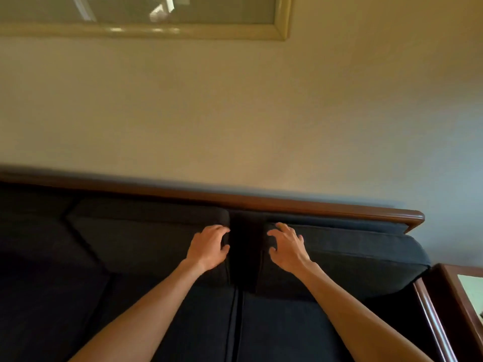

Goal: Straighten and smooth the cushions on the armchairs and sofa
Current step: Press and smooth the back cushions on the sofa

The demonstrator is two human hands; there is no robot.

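- The dark sofa (pixel 130 296) fills the lower part of the view, its wooden top rail (pixel 287 201) running just beyond both hands, against the wall (pixel 235 113); a framed picture (pixel 282 19) hangs well above.
- Two back cushions stand apart, with a dark gap between the hands. The left back cushion (pixel 146 236) runs outward from the left hand; the right back cushion (pixel 352 246) runs outward from the right hand, toward the sofa's end.
- The seat cushions (pixel 287 322) lie below the wrists, their seam directly beneath the gap.
- The left hand (pixel 209 248) lies on the inner edge of its cushion, fingers curled over the corner into the gap; it seems to grip the edge, though the dark fabric makes that hard to confirm.
- The right hand (pixel 287 246) rests on the inner edge of its cushion, fingers spread and bent, pressing rather than closing round anything.
- To do this step well, I judge: draw both inner edges together evenly until the gap closes, keep the tops level under the rail, then stroke outward from the middle to flatten the fabric.
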